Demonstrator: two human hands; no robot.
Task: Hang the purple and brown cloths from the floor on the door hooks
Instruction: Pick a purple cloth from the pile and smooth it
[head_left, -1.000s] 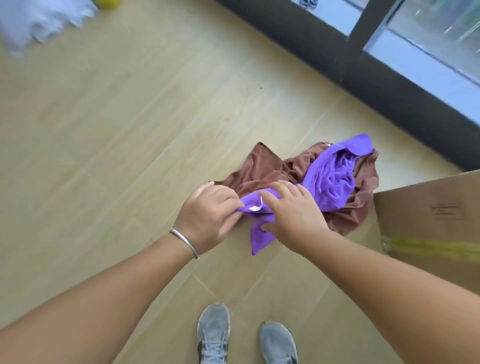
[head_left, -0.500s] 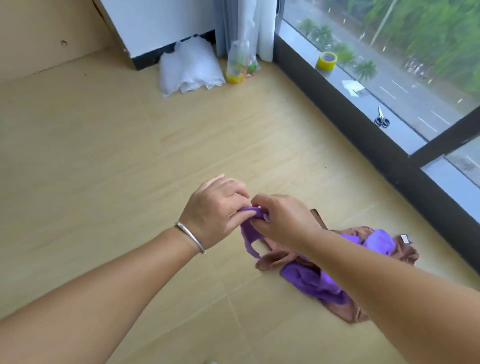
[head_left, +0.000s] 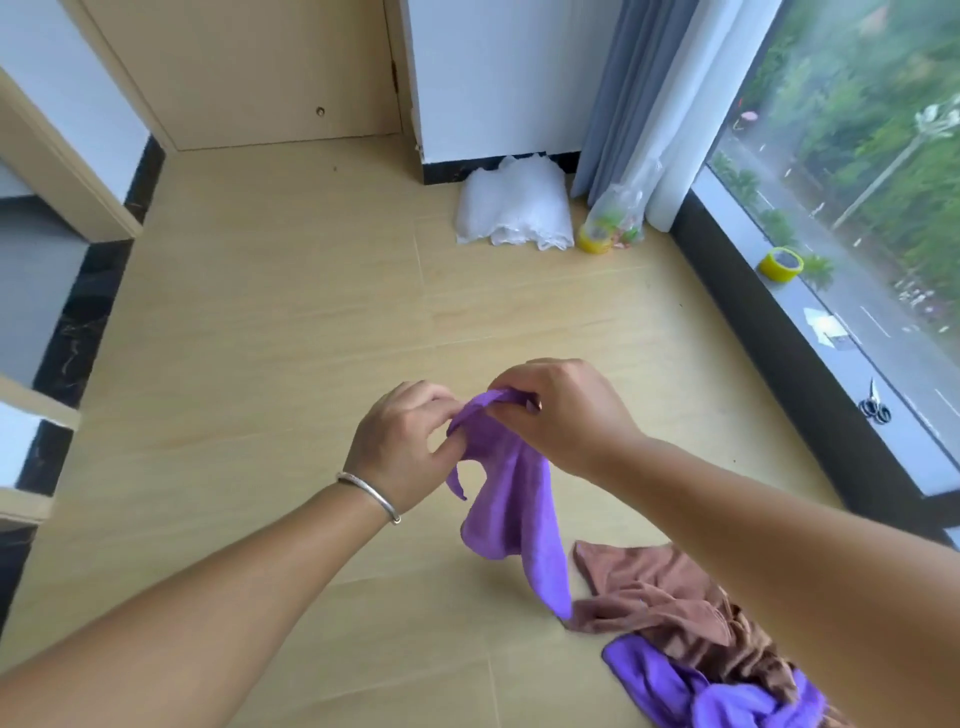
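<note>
A purple cloth (head_left: 511, 499) hangs in the air, pinched at its top edge by my left hand (head_left: 402, 441) and my right hand (head_left: 563, 410). Its lower tip trails down to the pile on the floor. That pile lies at the lower right: a crumpled brown cloth (head_left: 670, 603) with a second purple cloth (head_left: 691, 686) partly under it. My right forearm hides part of the pile. A wooden door (head_left: 249, 73) stands at the far wall; no hooks show on the part I see.
White fabric (head_left: 514, 208), a plastic bag (head_left: 621, 208) and a yellow tape roll (head_left: 595, 241) lie by the curtain (head_left: 654, 93). On the window sill (head_left: 883, 395) sit another yellow tape roll (head_left: 781, 264) and scissors (head_left: 875, 408). A doorway frame (head_left: 62, 171) stands at left.
Both hands have lifted the purple cloth up off the pile, so it now hangs free. My view has risen from the floor toward the door and far wall.
</note>
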